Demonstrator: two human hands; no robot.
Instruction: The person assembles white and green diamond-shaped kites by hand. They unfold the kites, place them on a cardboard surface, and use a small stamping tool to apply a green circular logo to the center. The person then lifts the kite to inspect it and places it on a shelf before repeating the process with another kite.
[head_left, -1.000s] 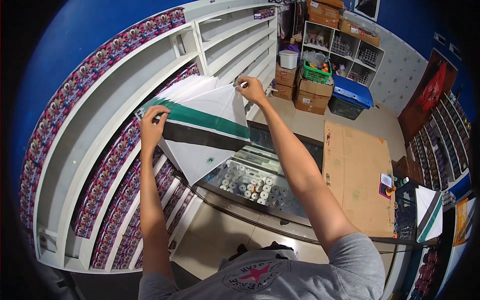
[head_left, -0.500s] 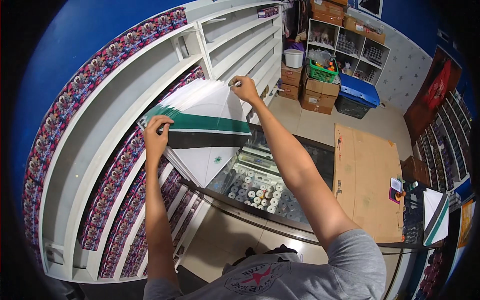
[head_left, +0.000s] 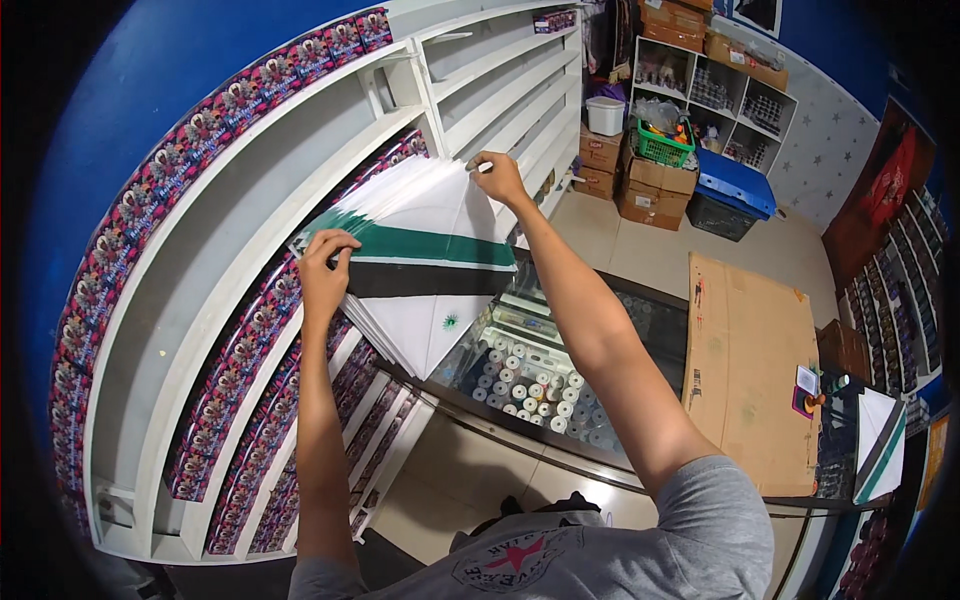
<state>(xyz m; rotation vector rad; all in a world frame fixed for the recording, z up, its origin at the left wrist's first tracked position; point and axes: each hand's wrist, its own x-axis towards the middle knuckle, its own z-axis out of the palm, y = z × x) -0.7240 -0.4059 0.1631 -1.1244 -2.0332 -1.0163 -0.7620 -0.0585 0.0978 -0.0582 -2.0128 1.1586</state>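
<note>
A thick stack of square paper kites (head_left: 430, 280) rests at the left end of a glass-topped counter (head_left: 660, 310). The top kite is white, crossed by a green band and a black band, with a small green stamp mark near its lower corner. My left hand (head_left: 328, 270) is closed at the stack's left corner, fingertips on the green band's end. At the far top corner my right hand (head_left: 500, 180) pinches the edge of the paper between thumb and fingers. Along the upper left side, many sheet edges fan out.
White shelves (head_left: 400, 115) with rows of patterned boxes (head_left: 225, 440) rise at the left. Thread spools (head_left: 530, 390) lie under the counter glass. A cardboard sheet (head_left: 750, 380) covers its right part, beside a stamp (head_left: 815, 399) and another kite (head_left: 880, 445). Cartons (head_left: 655, 190) and a blue-lidded bin (head_left: 735, 190) stand behind.
The whole view has shifted slightly, so the scene sits a little farther right. Both hands keep their hold at the same corners of the kite stack.
</note>
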